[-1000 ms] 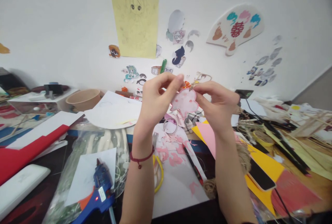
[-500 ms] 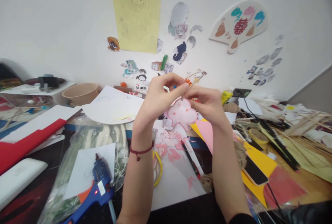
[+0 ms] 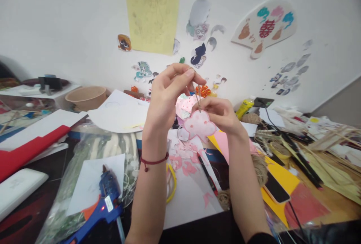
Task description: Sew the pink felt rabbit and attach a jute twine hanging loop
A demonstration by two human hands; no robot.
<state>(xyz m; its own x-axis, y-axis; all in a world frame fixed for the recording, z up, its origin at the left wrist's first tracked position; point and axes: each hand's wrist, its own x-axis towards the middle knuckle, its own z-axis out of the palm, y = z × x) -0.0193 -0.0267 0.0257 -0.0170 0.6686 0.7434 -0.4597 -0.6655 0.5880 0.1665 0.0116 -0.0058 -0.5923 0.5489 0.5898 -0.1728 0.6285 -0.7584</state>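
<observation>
A pink cloud-shaped paper cutout (image 3: 199,125) with a darker pink edge and small spots hangs from a loop of twine (image 3: 199,95). Raised above it, my left hand (image 3: 176,82) pinches the upper part of the twine between thumb and fingers. Lower down, my right hand (image 3: 221,112) is closed at the base of the twine, by the cutout's top edge. Its fingertips are partly hidden behind the cutout. Below lie pink paper scraps (image 3: 187,161) on a white sheet (image 3: 188,199).
To the left are a blue hot glue gun (image 3: 108,195), a plastic bag (image 3: 87,153), a white power bank (image 3: 22,187) and a clay-coloured bowl (image 3: 86,97). A phone (image 3: 276,187), twine balls (image 3: 259,170) and yellow paper (image 3: 282,172) lie right. Yellow-handled scissors (image 3: 172,183) sit between my forearms.
My left hand has moved up and left from my right hand, drawing the twine upright. The cutout now hangs slightly lower and faces me more squarely. The view has shifted a little.
</observation>
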